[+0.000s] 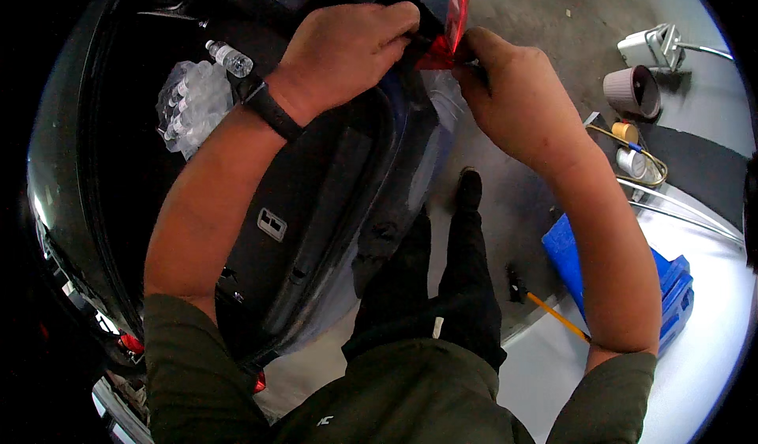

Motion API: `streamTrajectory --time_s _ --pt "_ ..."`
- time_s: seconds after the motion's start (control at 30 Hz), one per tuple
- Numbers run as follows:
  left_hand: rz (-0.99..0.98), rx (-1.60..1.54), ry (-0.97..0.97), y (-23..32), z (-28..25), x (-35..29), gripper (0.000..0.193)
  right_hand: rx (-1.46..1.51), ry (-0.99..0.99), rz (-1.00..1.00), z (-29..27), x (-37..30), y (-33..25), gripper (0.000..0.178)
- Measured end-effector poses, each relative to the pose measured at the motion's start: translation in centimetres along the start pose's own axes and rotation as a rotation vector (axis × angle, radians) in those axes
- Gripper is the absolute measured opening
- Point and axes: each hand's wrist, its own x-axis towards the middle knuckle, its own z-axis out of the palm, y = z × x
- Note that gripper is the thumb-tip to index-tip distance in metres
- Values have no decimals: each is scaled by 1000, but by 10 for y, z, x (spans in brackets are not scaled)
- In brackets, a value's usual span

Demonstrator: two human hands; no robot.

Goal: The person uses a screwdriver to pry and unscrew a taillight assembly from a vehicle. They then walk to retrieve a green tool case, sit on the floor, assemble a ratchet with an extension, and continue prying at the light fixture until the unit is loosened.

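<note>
A red and clear tail light (455,19) sits at the rear corner of a dark car, at the top of the view. My right hand (517,88) has thumb and forefinger closed on its lower outer corner. On the inner side, my left hand (347,53), with a black watch on the wrist, reaches over the trunk edge. Its fingers are bent and pressed together beside the lamp's dark inner edge; what they hold, if anything, is hidden. Below the lamp runs the scuffed rear bumper (430,140).
Inside the open trunk (332,159) lie a wrapped pack of water bottles (193,106) and one loose bottle (230,58). On my right are a blue plastic case (562,246), a yellow-handled tool (557,315), a waste basket (632,92) and cans (629,159).
</note>
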Motion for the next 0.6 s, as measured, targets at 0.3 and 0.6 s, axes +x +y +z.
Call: streamTrajectory --time_s 0.3,0.6 --pt "9 -31 -8 -1 -1 1 12 -6 9 -46 3 6 5 19" --pt "-12 -59 -31 -4 -6 0 10 40 50 41 18 -11 2 18"
